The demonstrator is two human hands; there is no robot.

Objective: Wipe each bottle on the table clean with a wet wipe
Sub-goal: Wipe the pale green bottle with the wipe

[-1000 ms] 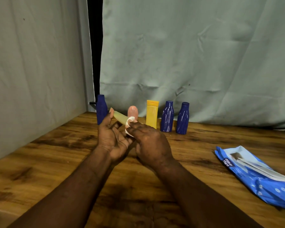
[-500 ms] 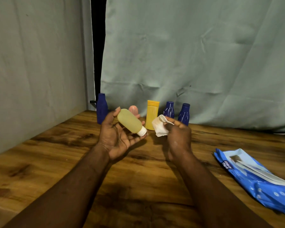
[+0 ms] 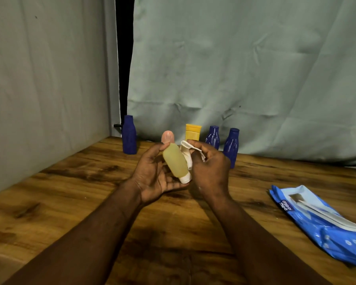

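Across the back, a grey-green cloth (image 3: pixel 234 68) is hung as a backdrop, and a wooden counter (image 3: pixel 70 192) is spread below it. Near the counter's right edge a blue wipes pack (image 3: pixel 321 229) is laid flat. Above the middle of the counter, the left hand (image 3: pixel 154 177) is cupped palm up around a yellow-green bottle (image 3: pixel 175 161), which is held tilted with its white cap (image 3: pixel 185 178) towards the person. The right hand (image 3: pixel 211 171) is closed on a white wet wipe (image 3: pixel 187 153), which is held against the bottle's right side. Along the back edge, three dark blue bottles are stood upright, one at the left (image 3: pixel 129 137) and two at the right (image 3: pixel 212 137) (image 3: pixel 231 147). Between them an orange tube (image 3: pixel 193 132) and a pink bottle (image 3: pixel 168 137) are seen, the latter partly hidden by the left thumb.
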